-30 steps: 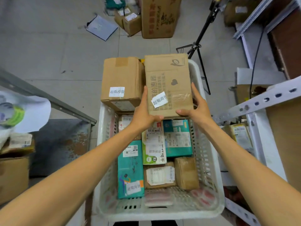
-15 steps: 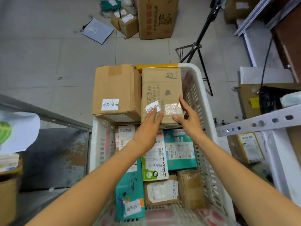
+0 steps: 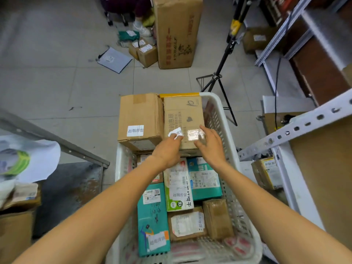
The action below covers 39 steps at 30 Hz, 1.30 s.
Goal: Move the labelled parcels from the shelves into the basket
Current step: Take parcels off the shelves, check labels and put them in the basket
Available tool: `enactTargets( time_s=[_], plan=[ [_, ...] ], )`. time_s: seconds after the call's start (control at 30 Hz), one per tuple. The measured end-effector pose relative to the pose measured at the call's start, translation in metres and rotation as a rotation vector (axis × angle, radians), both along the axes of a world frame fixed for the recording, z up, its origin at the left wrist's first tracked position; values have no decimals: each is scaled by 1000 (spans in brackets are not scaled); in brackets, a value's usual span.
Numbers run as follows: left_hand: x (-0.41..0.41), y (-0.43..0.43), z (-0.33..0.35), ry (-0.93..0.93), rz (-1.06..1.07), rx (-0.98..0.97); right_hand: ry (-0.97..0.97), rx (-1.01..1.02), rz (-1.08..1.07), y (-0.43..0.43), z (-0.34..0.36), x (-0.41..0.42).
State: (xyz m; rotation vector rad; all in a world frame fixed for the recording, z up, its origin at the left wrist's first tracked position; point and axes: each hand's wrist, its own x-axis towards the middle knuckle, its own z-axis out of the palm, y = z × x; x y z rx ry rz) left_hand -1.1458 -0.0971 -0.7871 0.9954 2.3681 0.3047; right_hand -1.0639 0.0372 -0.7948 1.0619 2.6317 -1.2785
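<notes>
Two spread hands, left hand (image 3: 167, 151) and right hand (image 3: 211, 145), fingers straight, lie over the near end of the brown heart-printed cardboard parcel (image 3: 183, 115), which sits at the far end of the white plastic basket (image 3: 210, 95).

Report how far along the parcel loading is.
Done: the basket holds several labelled parcels, the heart-printed box resting at its far end. In hand: nothing; the left hand and right hand lie open at that box. Left: a parcel on the right shelf.
</notes>
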Motion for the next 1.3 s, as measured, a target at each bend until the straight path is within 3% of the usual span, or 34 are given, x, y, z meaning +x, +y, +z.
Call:
enactTargets(
  time_s=[0.43, 0.67, 1.03, 1.3],
  plan=[
    [-18, -46, 154, 197, 34, 54, -101, 324, 491, -19, 181, -6],
    [3, -76, 229, 336, 134, -49, -170, 461, 814, -50, 256, -10],
    [104, -207, 284, 423, 575, -75, -23, 716, 1188, -136, 303, 12],
    [262, -348, 322, 449, 1052, -168, 274, 736, 1580, -296, 345, 81]
  ],
)
